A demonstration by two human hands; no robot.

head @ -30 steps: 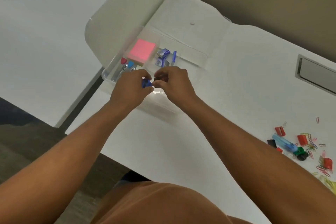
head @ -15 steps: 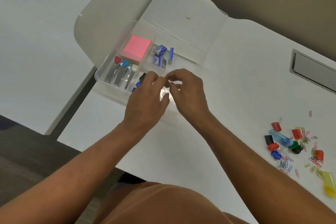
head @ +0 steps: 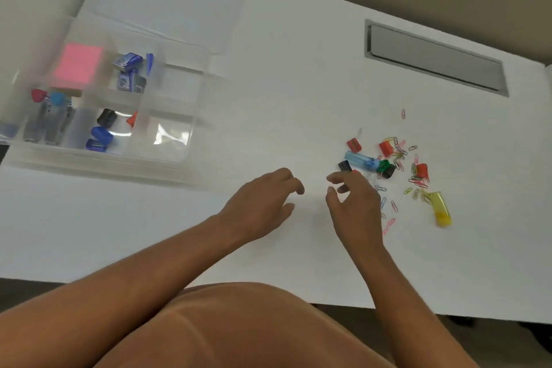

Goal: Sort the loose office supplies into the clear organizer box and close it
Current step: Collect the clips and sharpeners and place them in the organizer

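The clear organizer box (head: 179,155) lies open at the left, its lid (head: 167,9) flat behind it. Its compartments hold a pink sticky-note pad (head: 79,64), blue staple boxes (head: 128,70), and a blue (head: 98,137) and a black binder clip (head: 107,117). Loose supplies lie at the right: red clips (head: 386,148), a blue tube (head: 358,159), a green clip (head: 383,166), a yellow highlighter (head: 439,207) and several coloured paper clips (head: 400,155). My left hand (head: 263,206) hovers empty over the bare desk. My right hand (head: 355,203) is open, fingertips at the pile's near-left edge beside a black clip (head: 345,165).
A grey metal cable-port cover (head: 433,61) is set into the white desk (head: 283,84) at the back right. The desk's near edge runs just in front of my lap. A tan partition wall stands behind the desk.
Both hands left the organizer box and moved right toward the loose pile. The blue clip they held now lies in a compartment. The view swung to the right.
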